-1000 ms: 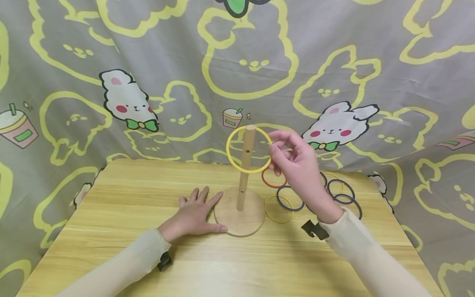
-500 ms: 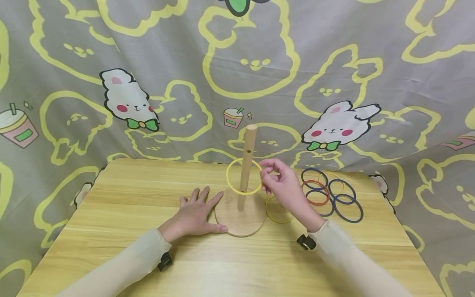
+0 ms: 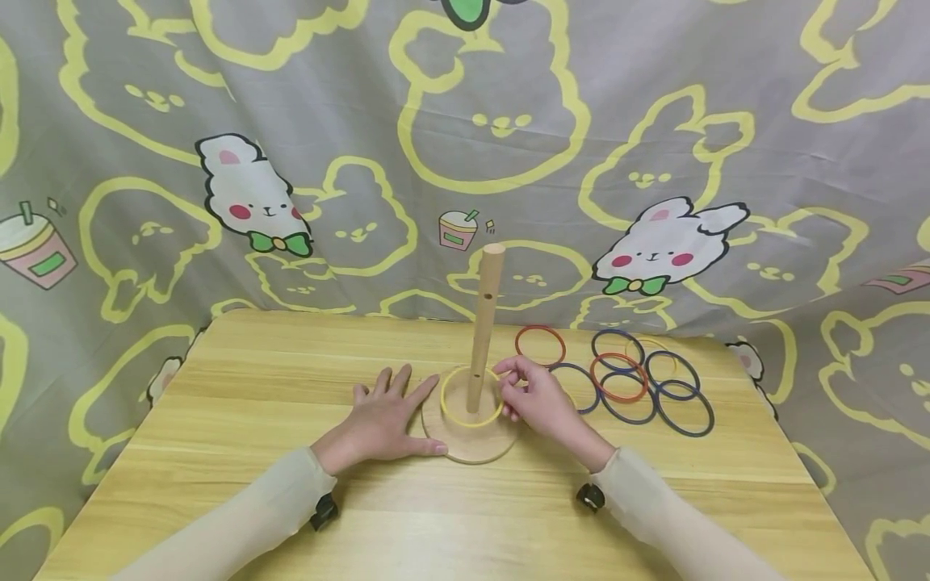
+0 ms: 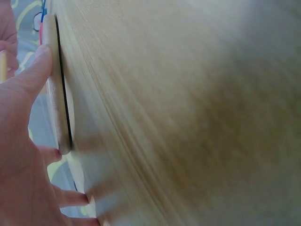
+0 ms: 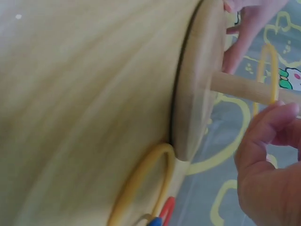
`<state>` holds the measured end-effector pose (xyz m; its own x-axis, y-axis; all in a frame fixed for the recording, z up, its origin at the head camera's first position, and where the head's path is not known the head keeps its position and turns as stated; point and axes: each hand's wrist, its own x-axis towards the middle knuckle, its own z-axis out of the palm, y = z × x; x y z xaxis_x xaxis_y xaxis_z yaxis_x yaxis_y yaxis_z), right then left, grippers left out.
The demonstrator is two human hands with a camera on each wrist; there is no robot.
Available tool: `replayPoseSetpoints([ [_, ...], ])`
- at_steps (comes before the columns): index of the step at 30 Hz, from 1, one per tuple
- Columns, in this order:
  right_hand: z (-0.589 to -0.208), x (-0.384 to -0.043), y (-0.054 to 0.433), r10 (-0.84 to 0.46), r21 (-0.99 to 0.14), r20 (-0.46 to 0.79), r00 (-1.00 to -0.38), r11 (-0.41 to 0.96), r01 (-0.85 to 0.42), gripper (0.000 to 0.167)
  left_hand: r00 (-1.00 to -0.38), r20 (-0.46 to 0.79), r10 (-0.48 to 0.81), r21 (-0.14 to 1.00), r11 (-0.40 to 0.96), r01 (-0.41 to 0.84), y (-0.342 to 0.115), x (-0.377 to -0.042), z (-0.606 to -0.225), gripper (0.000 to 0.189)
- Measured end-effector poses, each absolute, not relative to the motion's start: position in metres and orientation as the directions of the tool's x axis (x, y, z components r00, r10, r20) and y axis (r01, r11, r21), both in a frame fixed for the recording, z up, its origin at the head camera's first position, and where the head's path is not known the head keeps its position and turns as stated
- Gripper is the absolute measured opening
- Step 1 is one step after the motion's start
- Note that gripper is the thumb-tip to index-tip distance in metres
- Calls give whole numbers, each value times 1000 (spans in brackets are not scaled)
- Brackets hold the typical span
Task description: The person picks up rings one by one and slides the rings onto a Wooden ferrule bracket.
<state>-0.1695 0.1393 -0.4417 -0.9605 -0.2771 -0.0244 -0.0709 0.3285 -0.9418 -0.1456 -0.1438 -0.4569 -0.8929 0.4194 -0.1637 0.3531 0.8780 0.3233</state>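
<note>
A round wooden base (image 3: pixel 475 452) with an upright wooden post (image 3: pixel 483 331) stands on the table. My left hand (image 3: pixel 379 421) lies spread at the base's left edge, thumb at its front rim. Thumb and fingers of my right hand (image 3: pixel 539 401) pinch the right side of a yellow ring (image 5: pixel 274 75). That ring encircles the post low down; the right wrist view shows it still off the base. In the left wrist view, the left thumb (image 4: pixel 40 66) touches the edge of the base disc (image 4: pixel 57 94).
Right of the base lie several loose rings, among them a red ring (image 3: pixel 563 345), a second red ring (image 3: pixel 591 375) overlapping blue rings, and a blue ring (image 3: pixel 713 411). A yellow ring (image 5: pixel 129 188) lies beside the base. Patterned grey cloth (image 3: pixel 349 97) hangs behind the table (image 3: pixel 254 387).
My right hand has brought the yellow ring down from around the post's top to near the base. My left hand has stayed in place.
</note>
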Motion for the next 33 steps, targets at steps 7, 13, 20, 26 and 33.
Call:
replayPoseSetpoints([
  [7, -448, -169, 137, -319, -907, -96, -943, 418, -48, 23, -893, -165, 420, 323, 878, 353, -144, -146, -458, 114],
  [13, -454, -173, 139, -345, -880, -145, -927, 473, -38, 19, -892, -165, 421, 326, 877, 353, -144, -145, -458, 114],
  [20, -455, -174, 138, -388, -817, -99, -916, 558, -148, 18, -892, -155, 426, 331, 873, 359, -145, -145, -459, 113],
  [26, -454, -174, 138, -376, -753, -90, -922, 632, -184, 13, -892, -155, 425, 340, 871, 355, -145, -144, -459, 112],
  [33, -450, -172, 169, -282, -650, 37, -959, 721, -238, 17, -889, -148, 432, 328, 870, 368, -146, -145, -462, 113],
])
